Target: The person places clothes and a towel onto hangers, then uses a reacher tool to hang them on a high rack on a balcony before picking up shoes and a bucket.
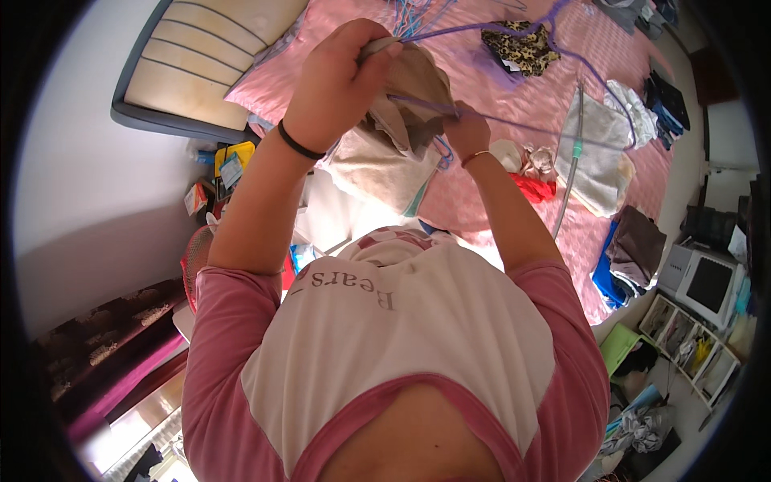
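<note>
Clutching a limp, creased brown garment (422, 76) in the left hand (345, 68), beside one end of a thin, triangular purple hanger (552, 34). Curling the right hand (468, 136) at the garment's right edge; unable to tell whether pinching fabric, hanger or both. Draping the garment between both hands, over the glossy quilted pink bed (466, 209), toward its near edge. Showing a crumpled leopard-print cloth (518, 46) toward the far edge.

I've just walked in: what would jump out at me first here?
Probably the brown cloth held up at the top centre in the person's left grip, with a purple hanger stretching off to the right. Next, the shiny pink bedspread behind it, with a spotted cloth near the top and a metal pole slanting across its right side.
</note>
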A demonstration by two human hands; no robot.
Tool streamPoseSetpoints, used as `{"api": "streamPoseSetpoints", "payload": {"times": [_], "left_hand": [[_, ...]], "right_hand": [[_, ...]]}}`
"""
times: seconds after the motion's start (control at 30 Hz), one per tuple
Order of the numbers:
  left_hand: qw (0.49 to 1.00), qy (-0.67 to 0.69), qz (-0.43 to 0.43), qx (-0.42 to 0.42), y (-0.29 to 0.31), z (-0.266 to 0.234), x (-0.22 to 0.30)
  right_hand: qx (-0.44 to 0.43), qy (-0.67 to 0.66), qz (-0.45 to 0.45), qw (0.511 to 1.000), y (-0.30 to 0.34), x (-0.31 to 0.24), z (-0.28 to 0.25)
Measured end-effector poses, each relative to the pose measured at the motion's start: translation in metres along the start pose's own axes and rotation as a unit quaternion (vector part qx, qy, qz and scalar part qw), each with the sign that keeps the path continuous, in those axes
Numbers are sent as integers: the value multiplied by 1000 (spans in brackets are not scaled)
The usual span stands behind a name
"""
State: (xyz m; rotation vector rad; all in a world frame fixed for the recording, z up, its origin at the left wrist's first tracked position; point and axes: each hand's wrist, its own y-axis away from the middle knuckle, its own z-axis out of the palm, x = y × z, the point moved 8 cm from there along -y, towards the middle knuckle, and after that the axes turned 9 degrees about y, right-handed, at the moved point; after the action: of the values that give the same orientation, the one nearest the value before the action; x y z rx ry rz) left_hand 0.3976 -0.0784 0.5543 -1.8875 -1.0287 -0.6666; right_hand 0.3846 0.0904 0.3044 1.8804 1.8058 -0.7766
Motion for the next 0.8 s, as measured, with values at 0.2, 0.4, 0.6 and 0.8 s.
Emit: {"api": "streamPoseSetpoints", "payload": {"times": [0.2,0.4,0.6,0.8], "left_hand": [[999,12,-42,20,9,-32,-14],[987,112,-106,43,31,-81,-57],[989,110,-65,77,35,-73,-60],[973,141,-77,164,35,-116,-74]], "right_hand": [[-219,110,31,969,11,67,47],[-204,-476,226,825,-13,94,-9],[-287,-763,138,562,-19,19,-25],[-129,-721,131,668,-47,2,-99]]}}
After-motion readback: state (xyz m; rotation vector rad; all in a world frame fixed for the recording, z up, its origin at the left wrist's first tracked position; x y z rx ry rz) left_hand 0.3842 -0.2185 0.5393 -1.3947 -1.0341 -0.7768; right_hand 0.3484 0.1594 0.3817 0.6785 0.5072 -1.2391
